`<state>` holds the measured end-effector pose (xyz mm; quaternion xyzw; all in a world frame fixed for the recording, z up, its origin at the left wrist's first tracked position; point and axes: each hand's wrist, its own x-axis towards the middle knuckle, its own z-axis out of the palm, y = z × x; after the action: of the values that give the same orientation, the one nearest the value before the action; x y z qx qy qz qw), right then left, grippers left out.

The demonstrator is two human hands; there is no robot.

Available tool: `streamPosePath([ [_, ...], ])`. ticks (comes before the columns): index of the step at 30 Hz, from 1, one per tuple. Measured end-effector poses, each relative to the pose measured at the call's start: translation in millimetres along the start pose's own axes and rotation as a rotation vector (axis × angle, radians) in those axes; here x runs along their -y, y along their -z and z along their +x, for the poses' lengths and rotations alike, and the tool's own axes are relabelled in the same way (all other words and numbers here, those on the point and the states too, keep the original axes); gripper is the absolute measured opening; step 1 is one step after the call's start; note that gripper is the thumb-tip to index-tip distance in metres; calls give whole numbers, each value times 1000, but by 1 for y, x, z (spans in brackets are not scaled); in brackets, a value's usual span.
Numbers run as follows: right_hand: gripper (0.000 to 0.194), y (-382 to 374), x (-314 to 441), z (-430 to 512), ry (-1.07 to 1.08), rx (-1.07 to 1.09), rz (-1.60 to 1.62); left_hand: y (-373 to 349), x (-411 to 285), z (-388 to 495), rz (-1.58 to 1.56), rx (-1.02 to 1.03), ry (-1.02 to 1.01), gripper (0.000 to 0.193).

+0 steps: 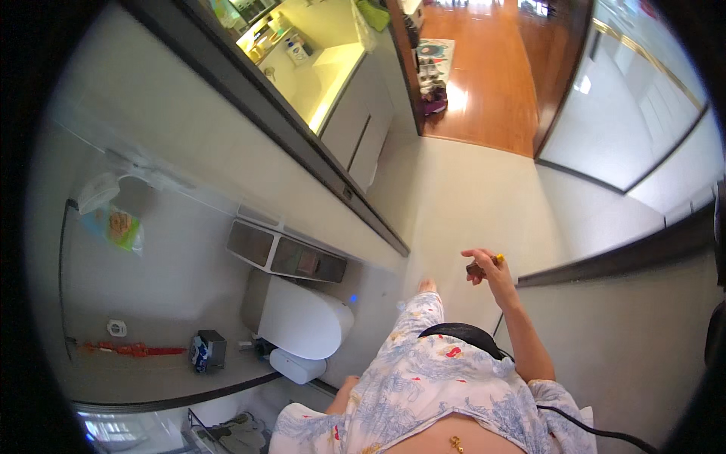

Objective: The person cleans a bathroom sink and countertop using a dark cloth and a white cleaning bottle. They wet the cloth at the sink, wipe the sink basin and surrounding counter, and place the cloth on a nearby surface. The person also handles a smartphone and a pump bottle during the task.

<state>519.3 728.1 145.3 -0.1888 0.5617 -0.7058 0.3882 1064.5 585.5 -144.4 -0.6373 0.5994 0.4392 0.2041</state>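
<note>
My right hand (486, 267) is held out ahead of my body, above the pale tiled floor (476, 198). It grips a small dark brown object with a yellow end (499, 259), possibly a little bottle; the fingers cover much of it. On the other side, bare skin of my left arm or hand (343, 391) shows beside the patterned sleeve. Its fingers cannot be made out, and the garment hides part of it. A bare foot (428, 285) points toward the doorway.
To the left are a white toilet (306, 318), a narrow slatted shelf unit (286, 252) and a dark-framed partition edge (346, 190). Beyond it stands a lit washbasin counter (334, 68). Ahead, shoes (434, 99) lie on the wooden floor (488, 91). A glass panel (612, 113) stands right.
</note>
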Motion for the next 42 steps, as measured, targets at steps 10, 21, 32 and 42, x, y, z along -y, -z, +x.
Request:
streamPosePath([
  [10,42,105,17,135,-21,-275,15,13,-313,187,484,-32,-529,36],
  [21,42,165,99,184,42,-592,34,73,-708,134,396,-120,-850,33],
  [32,32,360,231,238,112,-812,-61,29,-716,168,893,101,-454,32],
  [42,24,700,292,152,212,-1169,211,-201,-1088,78,992,290,-628,32],
])
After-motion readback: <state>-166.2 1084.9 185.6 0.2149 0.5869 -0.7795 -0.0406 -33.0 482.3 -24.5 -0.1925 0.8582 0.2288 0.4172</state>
